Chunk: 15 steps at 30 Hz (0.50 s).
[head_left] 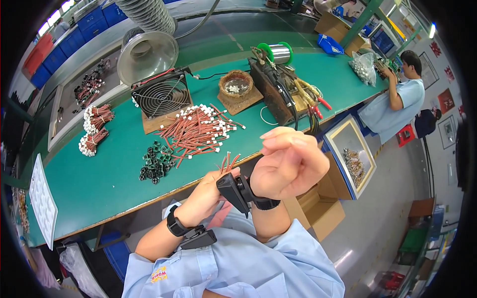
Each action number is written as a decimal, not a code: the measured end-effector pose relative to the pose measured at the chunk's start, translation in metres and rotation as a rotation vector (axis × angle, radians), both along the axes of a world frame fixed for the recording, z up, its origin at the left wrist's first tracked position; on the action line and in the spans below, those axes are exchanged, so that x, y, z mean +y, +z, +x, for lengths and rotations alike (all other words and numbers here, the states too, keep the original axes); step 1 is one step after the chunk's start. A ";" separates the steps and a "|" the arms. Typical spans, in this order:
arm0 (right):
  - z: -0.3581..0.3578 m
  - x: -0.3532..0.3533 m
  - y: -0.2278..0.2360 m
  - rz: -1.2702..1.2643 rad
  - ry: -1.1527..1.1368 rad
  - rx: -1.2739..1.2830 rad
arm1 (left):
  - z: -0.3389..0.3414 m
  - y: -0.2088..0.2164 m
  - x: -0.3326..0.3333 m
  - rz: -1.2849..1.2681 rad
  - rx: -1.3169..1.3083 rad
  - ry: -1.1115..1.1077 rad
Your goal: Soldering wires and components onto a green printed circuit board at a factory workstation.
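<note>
The desk (99, 188) is showing a plain green. The wires (181, 131) are displaying reddish brown, while their plugs (226, 123) are making white specks; the held wires (228, 162) are repeating that reddish brown. The heaped parts (155, 164) are looking black. The fan (163, 97) is wearing black, its grille forming concentric rings. The bowl (222, 83) is presenting mottled brown. The spool (279, 53) is pairing silver with bright green flanges, and the handles (325, 103) are gleaming red. The sheet (43, 203) is bearing pale rounded shapes on white. The straps (174, 223) are appearing black, the shirt (243, 268) is showing light blue, the bins (93, 22) are displaying deeper blue, and the hose (146, 15) is carrying grey ribs.
</note>
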State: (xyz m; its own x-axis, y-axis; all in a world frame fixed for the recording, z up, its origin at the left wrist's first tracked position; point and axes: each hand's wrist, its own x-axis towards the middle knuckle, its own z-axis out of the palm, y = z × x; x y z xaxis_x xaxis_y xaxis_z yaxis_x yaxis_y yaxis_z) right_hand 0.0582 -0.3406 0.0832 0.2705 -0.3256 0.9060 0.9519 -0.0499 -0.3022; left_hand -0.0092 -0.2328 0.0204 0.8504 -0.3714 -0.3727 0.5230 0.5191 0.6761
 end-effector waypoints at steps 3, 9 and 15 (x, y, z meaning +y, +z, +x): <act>0.005 0.005 -0.003 -0.062 -0.081 -0.033 | 0.001 0.005 0.002 0.034 -0.021 0.028; -0.004 0.011 -0.007 -0.037 -0.042 0.030 | 0.005 -0.013 0.019 -0.034 -0.101 0.034; -0.002 0.008 -0.013 0.106 -0.010 0.153 | -0.009 0.003 0.019 0.337 -0.445 0.080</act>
State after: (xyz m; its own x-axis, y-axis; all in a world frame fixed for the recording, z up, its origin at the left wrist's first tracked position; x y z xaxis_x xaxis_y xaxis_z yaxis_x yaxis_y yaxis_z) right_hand 0.0563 -0.3328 0.0702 0.3992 -0.4208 0.8146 0.8939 -0.0191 -0.4479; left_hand -0.0185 -0.2141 0.0237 0.9734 -0.2215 -0.0585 0.1173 0.2626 0.9578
